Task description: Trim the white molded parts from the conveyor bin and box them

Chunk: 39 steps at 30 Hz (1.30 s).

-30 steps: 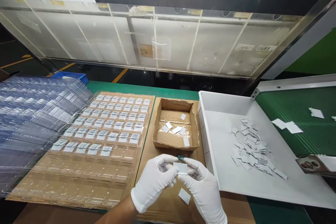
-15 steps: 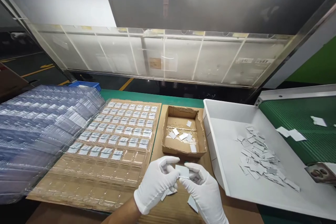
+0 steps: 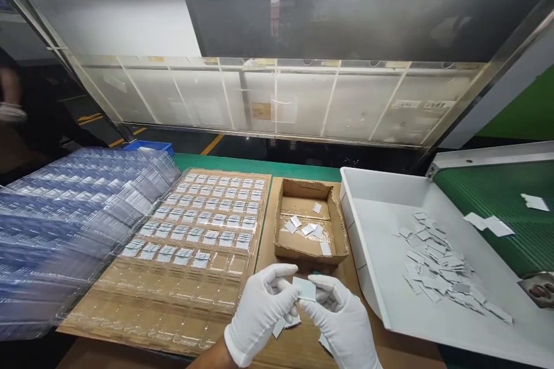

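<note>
I hold a small white rectangular plate (image 3: pixel 304 289) up in front of me, nearer than the cardboard box (image 3: pixel 298 252). My gloved left hand (image 3: pixel 265 312) has its thumb and fingers clamped on the plate's left side, the forefinger stretched out above the thumb; my gloved right hand (image 3: pixel 344 317) pinches its right side. Loose plates (image 3: pixel 286 327) lie on the cardboard below my left fingers, and another lies partly hidden under my right hand. A few white plates lie scattered in the box. To my left is the clear compartment tray (image 3: pixel 173 305), its nearest filled row holding five small stacks (image 3: pixel 201 259), with piled clear trays (image 3: pixel 86 230) beyond it. On my right, a white plastic tub (image 3: pixel 376 230) holds a heap of plates (image 3: pixel 441 265), beside the green conveyor belt (image 3: pixel 459 184).
</note>
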### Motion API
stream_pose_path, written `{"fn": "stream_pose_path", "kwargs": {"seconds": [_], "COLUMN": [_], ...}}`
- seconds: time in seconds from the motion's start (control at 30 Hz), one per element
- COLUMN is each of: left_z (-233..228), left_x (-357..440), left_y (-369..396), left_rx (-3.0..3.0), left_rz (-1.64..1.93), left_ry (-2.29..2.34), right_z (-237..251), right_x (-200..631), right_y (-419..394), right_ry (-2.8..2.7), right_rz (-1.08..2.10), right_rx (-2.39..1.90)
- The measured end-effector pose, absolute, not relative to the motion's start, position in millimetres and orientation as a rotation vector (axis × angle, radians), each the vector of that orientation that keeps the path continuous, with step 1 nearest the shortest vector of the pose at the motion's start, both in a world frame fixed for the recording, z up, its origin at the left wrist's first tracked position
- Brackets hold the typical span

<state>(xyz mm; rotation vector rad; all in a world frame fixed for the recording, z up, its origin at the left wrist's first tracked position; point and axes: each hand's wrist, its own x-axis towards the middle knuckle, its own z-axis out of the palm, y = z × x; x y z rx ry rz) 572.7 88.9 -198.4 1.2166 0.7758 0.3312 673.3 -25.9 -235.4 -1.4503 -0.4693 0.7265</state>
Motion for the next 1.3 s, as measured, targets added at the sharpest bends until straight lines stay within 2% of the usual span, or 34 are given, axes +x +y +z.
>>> {"fn": "stream_pose_path", "kwargs": {"seconds": [0.27,0.63,1.3], "left_z": [-194,-220,-234], "left_x": [571,559,555], "left_y": [86,88,82], "left_rx": [1.186,1.059,0.961], "left_rz": [0.359,0.402,0.331], "left_ry": [0.818,0.656,0.688], "right_z": [-224,-221,-244], "right_x": [671,667,661], "right_y": [-26,-31,-37], "right_ry": [-0.433,-0.519,-0.474], "right_rz": [0.756,0.662,0.744], "right_rx": [-1.413,-1.452,-1.605]}}
